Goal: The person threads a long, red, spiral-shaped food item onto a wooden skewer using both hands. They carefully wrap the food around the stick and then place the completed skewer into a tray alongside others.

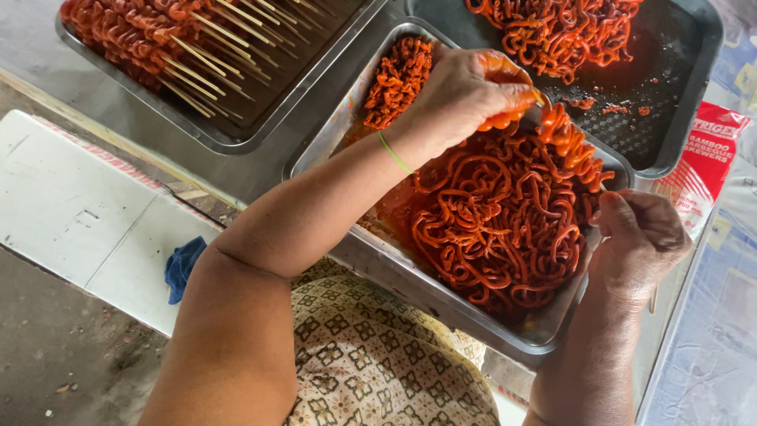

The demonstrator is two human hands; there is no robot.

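A steel tray (339,130) in front of me holds a heap of orange-red marinated strips (497,229) in sauce. My left hand (465,91), smeared with sauce, pinches a strand (564,142) lifted above the heap. A thin green band circles that wrist. My right hand (643,237) is closed at the tray's right rim, gripping the end of a thin wooden skewer (654,300) that the strand seems threaded on; most of the stick is hidden.
A tray of finished skewers (181,47) sits at top left. A dark tray (678,95) with more strips lies at top right. A red-and-white skewer packet (706,166) is at right. A blue cloth (181,268) lies on a white board below.
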